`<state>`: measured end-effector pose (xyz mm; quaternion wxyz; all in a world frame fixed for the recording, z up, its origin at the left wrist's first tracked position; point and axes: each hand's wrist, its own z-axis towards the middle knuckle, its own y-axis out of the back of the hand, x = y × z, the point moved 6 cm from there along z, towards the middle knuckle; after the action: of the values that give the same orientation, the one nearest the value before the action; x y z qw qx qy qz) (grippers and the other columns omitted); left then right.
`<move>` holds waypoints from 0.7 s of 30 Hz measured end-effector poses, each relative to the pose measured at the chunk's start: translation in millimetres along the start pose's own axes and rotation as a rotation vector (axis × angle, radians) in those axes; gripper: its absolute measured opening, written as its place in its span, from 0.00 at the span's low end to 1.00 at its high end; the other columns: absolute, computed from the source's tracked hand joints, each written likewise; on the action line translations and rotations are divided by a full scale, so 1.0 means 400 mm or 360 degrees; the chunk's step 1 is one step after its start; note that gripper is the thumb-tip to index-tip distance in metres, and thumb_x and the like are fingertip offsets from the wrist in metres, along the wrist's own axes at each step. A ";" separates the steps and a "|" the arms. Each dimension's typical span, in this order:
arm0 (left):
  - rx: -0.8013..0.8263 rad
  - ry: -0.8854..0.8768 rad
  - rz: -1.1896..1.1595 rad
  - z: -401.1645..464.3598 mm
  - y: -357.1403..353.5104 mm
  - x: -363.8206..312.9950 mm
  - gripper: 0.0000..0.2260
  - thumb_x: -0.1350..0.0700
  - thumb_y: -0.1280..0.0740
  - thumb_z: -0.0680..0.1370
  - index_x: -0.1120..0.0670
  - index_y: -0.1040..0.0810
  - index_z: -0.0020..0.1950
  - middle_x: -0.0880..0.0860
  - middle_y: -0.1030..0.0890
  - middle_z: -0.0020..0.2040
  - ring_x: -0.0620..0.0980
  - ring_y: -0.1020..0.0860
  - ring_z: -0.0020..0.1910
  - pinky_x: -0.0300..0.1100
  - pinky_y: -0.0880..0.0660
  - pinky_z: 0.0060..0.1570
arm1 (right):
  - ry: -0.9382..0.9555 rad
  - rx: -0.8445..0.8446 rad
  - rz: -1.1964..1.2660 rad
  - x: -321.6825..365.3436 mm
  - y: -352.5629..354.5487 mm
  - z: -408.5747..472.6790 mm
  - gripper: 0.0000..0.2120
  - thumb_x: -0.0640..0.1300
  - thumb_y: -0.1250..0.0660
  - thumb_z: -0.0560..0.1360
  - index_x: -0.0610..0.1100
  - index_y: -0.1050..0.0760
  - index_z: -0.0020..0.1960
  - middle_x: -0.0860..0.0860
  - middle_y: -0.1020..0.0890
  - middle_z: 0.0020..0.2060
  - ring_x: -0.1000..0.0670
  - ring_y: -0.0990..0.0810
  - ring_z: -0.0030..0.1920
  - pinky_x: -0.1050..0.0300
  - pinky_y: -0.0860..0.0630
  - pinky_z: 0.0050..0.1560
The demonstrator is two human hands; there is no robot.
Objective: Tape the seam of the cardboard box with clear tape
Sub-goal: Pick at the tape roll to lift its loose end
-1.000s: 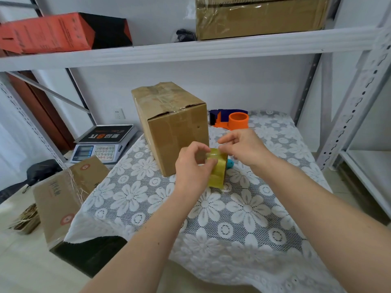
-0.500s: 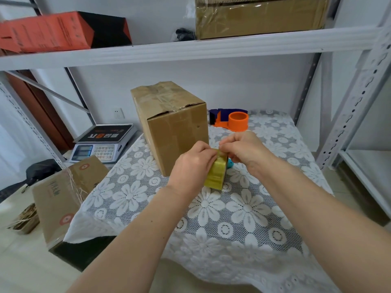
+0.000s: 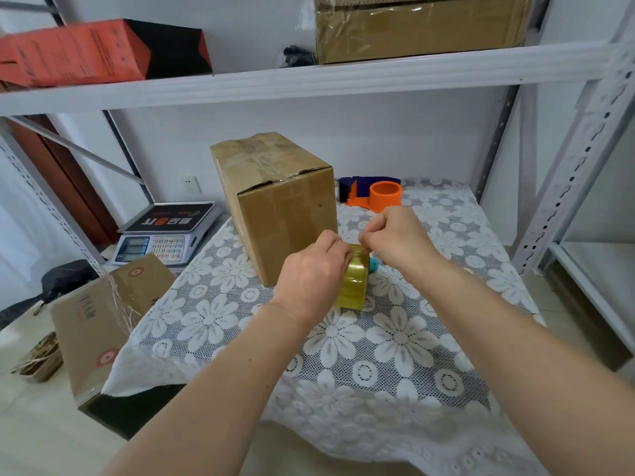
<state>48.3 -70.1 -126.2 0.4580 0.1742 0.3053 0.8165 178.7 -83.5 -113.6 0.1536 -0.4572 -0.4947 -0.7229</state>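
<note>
A brown cardboard box (image 3: 281, 207) stands upright on the lace-covered table (image 3: 395, 355), its top seam running away from me with old tape on it. Just in front of its right corner I hold a yellowish roll of clear tape (image 3: 354, 280) on edge above the cloth. My left hand (image 3: 311, 273) wraps around the roll from the left. My right hand (image 3: 395, 237) pinches at the roll's top edge, fingers curled tight on the tape end. A small blue object (image 3: 374, 265) peeks out behind the roll.
An orange and dark blue tape dispenser (image 3: 372, 194) sits behind the box at the back right. A weighing scale (image 3: 165, 231) and another carton (image 3: 103, 321) lie left of the table. Shelf uprights (image 3: 577, 166) stand on the right, a shelf board (image 3: 309, 77) overhead.
My left hand has closed further around the roll, and both hands with the roll have shifted slightly toward the box. My right fingers have curled tighter at the roll's top.
</note>
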 end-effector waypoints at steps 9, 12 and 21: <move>-0.0014 0.0082 0.0036 -0.008 -0.003 -0.002 0.09 0.59 0.36 0.77 0.60 0.18 0.43 0.54 0.19 0.41 0.49 0.24 0.24 0.42 0.28 0.16 | 0.0437 -0.0214 -0.0354 0.035 0.050 -0.017 0.05 0.38 0.34 0.75 0.45 0.23 0.49 0.49 0.24 0.49 0.50 0.25 0.48 0.56 0.29 0.47; -0.0024 0.0134 0.0002 -0.009 -0.003 0.000 0.12 0.56 0.39 0.78 0.59 0.18 0.44 0.54 0.19 0.42 0.50 0.23 0.25 0.42 0.28 0.17 | 0.0498 0.0098 -0.0365 0.039 0.015 -0.023 0.05 0.41 0.33 0.75 0.46 0.21 0.50 0.50 0.23 0.53 0.52 0.26 0.51 0.58 0.31 0.49; -0.0008 0.0367 -0.0164 -0.017 -0.004 0.017 0.13 0.54 0.41 0.78 0.60 0.20 0.45 0.54 0.20 0.44 0.51 0.22 0.27 0.45 0.24 0.21 | 0.0554 0.0256 -0.0462 0.029 -0.001 -0.048 0.06 0.44 0.30 0.73 0.46 0.19 0.50 0.53 0.22 0.50 0.52 0.24 0.54 0.57 0.29 0.51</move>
<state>41.8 -65.8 -132.6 0.4616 0.0623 0.3624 0.8073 162.5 -96.8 -106.4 0.1670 -0.2361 -0.5773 -0.7636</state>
